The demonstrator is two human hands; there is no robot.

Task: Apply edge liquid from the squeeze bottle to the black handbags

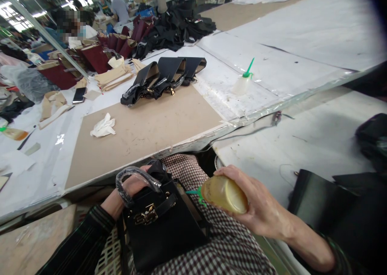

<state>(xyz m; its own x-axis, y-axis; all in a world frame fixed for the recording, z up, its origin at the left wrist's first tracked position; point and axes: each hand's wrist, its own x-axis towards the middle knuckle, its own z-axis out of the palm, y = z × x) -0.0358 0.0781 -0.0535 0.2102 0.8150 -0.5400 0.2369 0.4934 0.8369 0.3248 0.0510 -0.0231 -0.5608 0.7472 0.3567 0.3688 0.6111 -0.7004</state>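
A black handbag with gold hardware and a plastic-wrapped handle rests on my lap, over a checked apron. My left hand reaches through the handle and grips the top of the bag; its fingertips are partly hidden. In my right hand is a squeeze bottle of yellowish liquid, lying sideways. Its green nozzle points left, at the bag's open side edge; whether the tip touches cannot be made out.
Several black bag pieces, a crumpled white tissue and another green-tipped bottle are on the table. Black pieces lie at right. Maroon pieces, a phone and people stand or lie farther back.
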